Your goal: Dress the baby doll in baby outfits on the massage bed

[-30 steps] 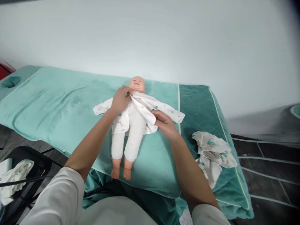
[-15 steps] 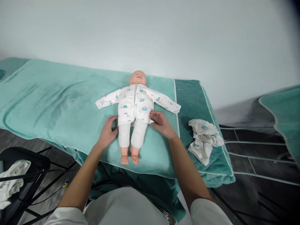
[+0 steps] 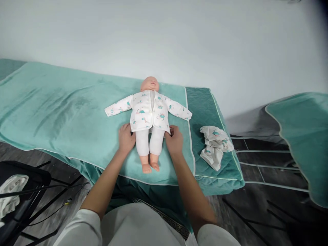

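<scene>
A baby doll (image 3: 150, 83) lies on its back on the green bed cover (image 3: 84, 106), arms spread and feet toward me. It wears a white printed jacket (image 3: 143, 111), and white cloth covers its legs. My left hand (image 3: 126, 139) is closed at the jacket's lower left corner, fingers curled at the hem. At the lower right corner my right hand (image 3: 174, 140) pinches the opposite hem. The jacket's front edges meet near the middle, with a narrow gap at the chest. My fingertips are partly hidden under the cloth.
Crumpled printed baby clothes (image 3: 216, 145) lie on the darker quilted part at the right. A black chair (image 3: 33, 181) with white cloth (image 3: 12, 191) stands at the lower left. A metal frame (image 3: 271, 166) and another green-covered surface (image 3: 304, 130) are at the right. A wall rises behind.
My left hand has moved in and closed at the jacket's left hem. My right hand still grips the right hem. The jacket's lower part has spread and shifted slightly right.
</scene>
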`<action>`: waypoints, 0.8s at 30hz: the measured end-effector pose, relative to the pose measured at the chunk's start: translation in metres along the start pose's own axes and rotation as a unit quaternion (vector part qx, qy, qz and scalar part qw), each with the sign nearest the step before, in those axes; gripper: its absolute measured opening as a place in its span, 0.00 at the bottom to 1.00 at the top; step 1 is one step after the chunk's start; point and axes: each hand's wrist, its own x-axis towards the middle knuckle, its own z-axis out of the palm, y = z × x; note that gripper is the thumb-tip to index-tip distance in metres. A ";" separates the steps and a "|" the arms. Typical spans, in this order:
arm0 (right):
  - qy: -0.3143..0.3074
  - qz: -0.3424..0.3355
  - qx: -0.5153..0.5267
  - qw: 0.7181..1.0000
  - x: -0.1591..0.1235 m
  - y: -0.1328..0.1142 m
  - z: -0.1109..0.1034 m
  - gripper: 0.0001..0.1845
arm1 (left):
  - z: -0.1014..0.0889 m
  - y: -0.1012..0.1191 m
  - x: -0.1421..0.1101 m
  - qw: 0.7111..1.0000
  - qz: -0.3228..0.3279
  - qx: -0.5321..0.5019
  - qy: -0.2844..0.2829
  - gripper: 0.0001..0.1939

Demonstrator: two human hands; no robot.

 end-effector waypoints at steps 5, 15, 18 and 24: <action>-0.010 -0.015 -0.027 0.999 -0.007 0.006 -0.003 0.20 | -0.015 -0.017 -0.021 0.998 0.032 0.050 0.038 0.08; -0.021 -0.173 0.080 0.981 -0.008 0.014 -0.009 0.38 | -0.020 -0.030 -0.027 0.998 0.026 -0.040 0.047 0.28; -0.041 -0.169 0.171 0.970 -0.010 0.015 -0.014 0.35 | -0.025 -0.046 -0.007 0.994 0.028 -0.069 0.084 0.29; -0.047 -0.123 0.174 0.976 0.021 0.033 -0.030 0.34 | -0.027 -0.066 0.056 0.982 -0.135 0.077 0.109 0.35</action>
